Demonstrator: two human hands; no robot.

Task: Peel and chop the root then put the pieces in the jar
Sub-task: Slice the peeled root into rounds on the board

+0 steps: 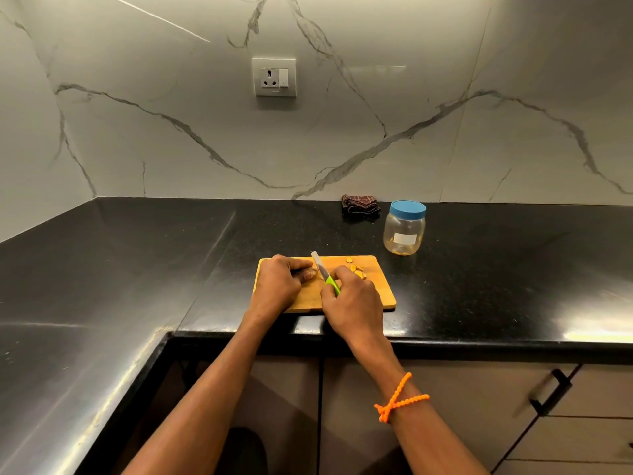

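— Both hands are busy, then?

— Yes. Right hand has its grip wrapped round the green handle of a small knife, blade angled up and left over the wooden chopping board. Left hand has fingers curled down on the root, pinning it to the board just left of the blade.

— How far along is it?

— Mid-chop, I'd judge. A few orange-yellow slices lie just right of the blade, toward the board's upper right. The piece under the left fingers looks brownish; whether it's fully peeled I can't tell.

— And the jar?

— Clear plastic jar stands on the black bench, upper right of the board, its blue lid on. Something yellowish sits at its bottom, too faint to name. So what remains: finish slicing, take the lid off, move the pieces in.

— Anything else?

— A folded dark cloth by the wall, left of the jar.
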